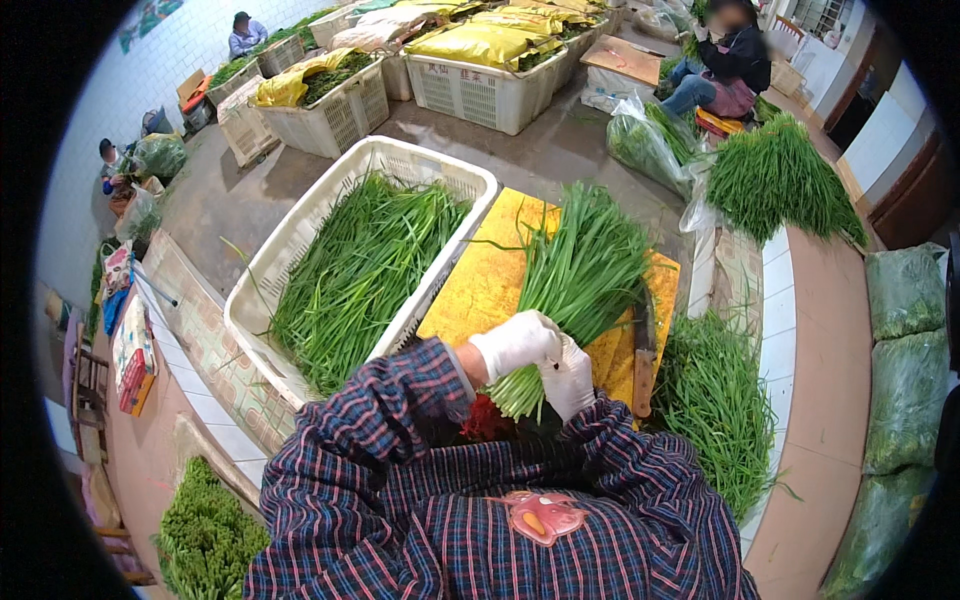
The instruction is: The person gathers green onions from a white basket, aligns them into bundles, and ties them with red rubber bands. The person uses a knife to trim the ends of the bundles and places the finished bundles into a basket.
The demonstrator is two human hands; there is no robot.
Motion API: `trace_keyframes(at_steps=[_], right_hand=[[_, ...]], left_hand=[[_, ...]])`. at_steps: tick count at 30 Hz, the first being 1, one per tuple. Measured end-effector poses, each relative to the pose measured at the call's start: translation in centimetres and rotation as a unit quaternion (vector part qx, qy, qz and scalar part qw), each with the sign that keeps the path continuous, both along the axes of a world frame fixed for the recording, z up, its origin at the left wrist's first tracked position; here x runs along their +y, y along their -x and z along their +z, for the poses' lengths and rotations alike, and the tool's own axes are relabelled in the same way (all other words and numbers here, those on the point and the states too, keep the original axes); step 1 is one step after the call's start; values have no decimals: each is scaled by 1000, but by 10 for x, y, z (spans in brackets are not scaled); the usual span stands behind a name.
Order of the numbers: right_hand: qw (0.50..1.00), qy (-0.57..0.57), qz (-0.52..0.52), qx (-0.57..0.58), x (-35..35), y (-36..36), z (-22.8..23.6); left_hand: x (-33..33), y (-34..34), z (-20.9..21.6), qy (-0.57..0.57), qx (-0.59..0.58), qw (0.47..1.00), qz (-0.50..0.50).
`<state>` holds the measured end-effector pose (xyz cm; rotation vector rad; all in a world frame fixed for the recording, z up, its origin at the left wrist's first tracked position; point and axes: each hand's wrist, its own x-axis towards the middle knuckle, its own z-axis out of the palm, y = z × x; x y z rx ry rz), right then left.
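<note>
Green chives (585, 262) are pinched near their stem ends by the gloved left hand (516, 345) and right hand (570, 383), mid-frame, over a yellow board (482, 275).

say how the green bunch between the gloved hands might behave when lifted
The green bunch would likely flop at its thin, splayed leaf tips. The pale, closely packed stem ends look stiffer. It's probably light, being all slender blades.

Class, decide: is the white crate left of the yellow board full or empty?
Not empty: long green leaves spread across the crate, hiding its base; how deep, I cannot tell.
</note>
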<state>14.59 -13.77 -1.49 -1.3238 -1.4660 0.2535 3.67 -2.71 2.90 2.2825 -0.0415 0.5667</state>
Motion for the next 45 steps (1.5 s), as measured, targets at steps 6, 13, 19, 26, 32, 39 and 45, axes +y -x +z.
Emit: trace_keyframes(at_steps=[6,13,19,26,32,39,45], right_hand=[[936,199,69,281,-1,-11,35],[990,122,59,-29,1,-4,41],[984,155,-21,88,13,-3,50],[863,378,110,318,37,-14,38],[846,408,132,316,37,-20,46],[844,405,127,329,33,-18,42],[848,395,123,331,31,-19,40]], left_hand=[[11,1,48,57,275,930,236],[27,16,33,320,261,888,201],[41,14,23,218,263,928,148],[28,12,39,158,242,930,228],[-30,61,16,-65,68,916,389],[-51,77,-20,-70,47,888,452],[-65,81,-16,24,145,854,499]])
